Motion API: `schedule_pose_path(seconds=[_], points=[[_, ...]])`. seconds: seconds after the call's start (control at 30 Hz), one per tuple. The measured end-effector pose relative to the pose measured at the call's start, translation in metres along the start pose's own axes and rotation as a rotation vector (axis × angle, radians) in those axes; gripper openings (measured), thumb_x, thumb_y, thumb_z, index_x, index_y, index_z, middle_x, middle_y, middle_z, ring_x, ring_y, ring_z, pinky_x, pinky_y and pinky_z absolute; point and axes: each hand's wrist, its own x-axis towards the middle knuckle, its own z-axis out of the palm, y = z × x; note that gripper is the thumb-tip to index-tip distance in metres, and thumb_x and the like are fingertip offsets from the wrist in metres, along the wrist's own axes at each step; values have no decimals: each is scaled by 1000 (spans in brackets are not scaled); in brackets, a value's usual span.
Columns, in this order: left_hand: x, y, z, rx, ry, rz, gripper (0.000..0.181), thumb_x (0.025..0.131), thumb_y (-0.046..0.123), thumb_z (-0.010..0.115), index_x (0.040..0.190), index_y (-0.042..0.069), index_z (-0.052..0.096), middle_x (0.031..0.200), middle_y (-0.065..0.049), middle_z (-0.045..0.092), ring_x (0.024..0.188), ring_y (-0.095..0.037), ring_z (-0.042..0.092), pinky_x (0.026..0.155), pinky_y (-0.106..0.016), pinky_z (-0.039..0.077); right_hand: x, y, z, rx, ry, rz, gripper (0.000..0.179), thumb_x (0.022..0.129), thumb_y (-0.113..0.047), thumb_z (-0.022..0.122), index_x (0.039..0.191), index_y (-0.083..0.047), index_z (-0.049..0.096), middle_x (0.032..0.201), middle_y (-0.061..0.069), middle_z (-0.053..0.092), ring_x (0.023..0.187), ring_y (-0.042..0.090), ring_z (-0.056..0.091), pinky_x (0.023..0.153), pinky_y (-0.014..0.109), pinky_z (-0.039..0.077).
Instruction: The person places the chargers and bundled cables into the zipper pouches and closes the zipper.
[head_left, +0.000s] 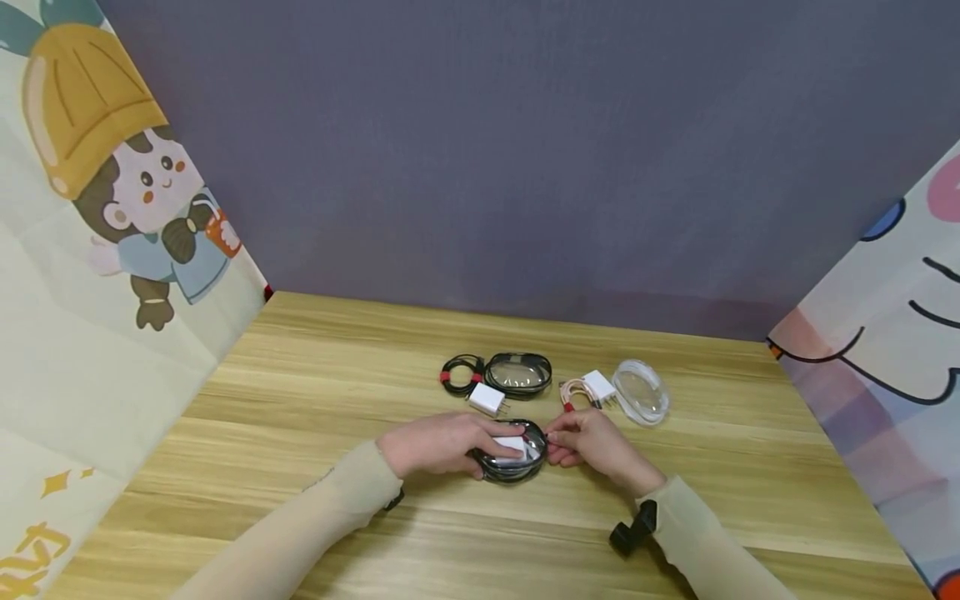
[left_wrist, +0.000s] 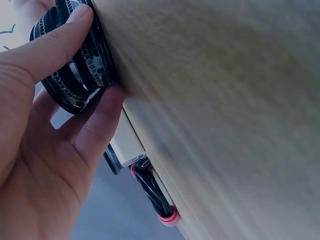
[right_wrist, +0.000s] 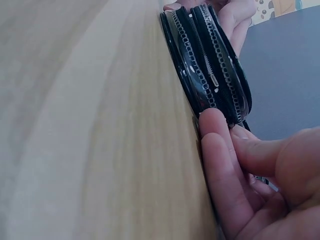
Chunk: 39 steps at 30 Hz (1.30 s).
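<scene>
A small oval clear zip pouch with black trim (head_left: 510, 477) stands on the table between the two hands, with something white visible inside it. My left hand (head_left: 457, 442) grips it from the left, fingers over the top and thumb at the near side. At its right end, the thumb and fingers of my right hand (head_left: 588, 442) pinch the pouch's edge; what exactly lies between those fingertips is hidden. The right wrist view shows the zipper's metal pull (right_wrist: 214, 80) along the pouch's side, away from the right fingertips.
Behind the hands lie a coiled black cable with red ties (head_left: 462, 375), another black-trimmed clear pouch (head_left: 517, 375) and a white charger (head_left: 487, 399). Farther right are a pinkish cable (head_left: 577, 388), a second white charger (head_left: 600, 385) and a white-trimmed clear pouch (head_left: 640, 392). A grey partition (head_left: 510, 167) rises behind.
</scene>
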Motion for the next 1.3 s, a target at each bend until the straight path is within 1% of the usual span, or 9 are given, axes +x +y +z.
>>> schedule_pose_path(seconds=[0.3,0.47,0.6,0.9,1.13,1.3], points=[[-1,1,-1,-1,4,-11,63,84,22,79,141,34,54,157,7,35,134,-16,46,109,-27,39,-5,1,-2,44,-13,-14,17,97,-1,59,106,12,66,83,12,70,73,24,71,65,32,61],[1,0,0,-9,13,-8,64,84,21,79,141,34,54,157,7,36,134,-17,47,109,-28,39,-10,1,-2,41,-13,-19,15,97,0,59,104,12,66,84,15,71,74,25,71,65,34,61],[1,1,0,-23,8,-13,64,83,19,79,141,34,55,156,6,36,133,-17,48,109,-28,39,-14,1,-3,38,-21,-15,15,97,0,59,103,12,66,85,16,71,74,24,71,66,35,61],[1,3,-1,-28,-11,-38,64,84,21,78,141,36,53,157,9,33,134,-18,47,109,-30,40,-21,1,2,39,5,11,13,96,1,59,101,10,66,84,15,71,73,23,70,66,34,61],[1,3,-1,-26,-16,-42,63,85,21,78,141,36,53,157,10,33,133,-17,47,107,-29,41,-25,0,5,34,21,12,11,96,2,59,100,11,64,84,15,70,74,24,70,67,34,61],[1,6,0,-38,-14,-83,62,85,21,78,139,37,55,157,13,33,133,-17,47,108,-31,41,-27,2,7,28,22,-3,11,96,2,58,100,12,63,84,16,70,76,24,70,67,34,61]])
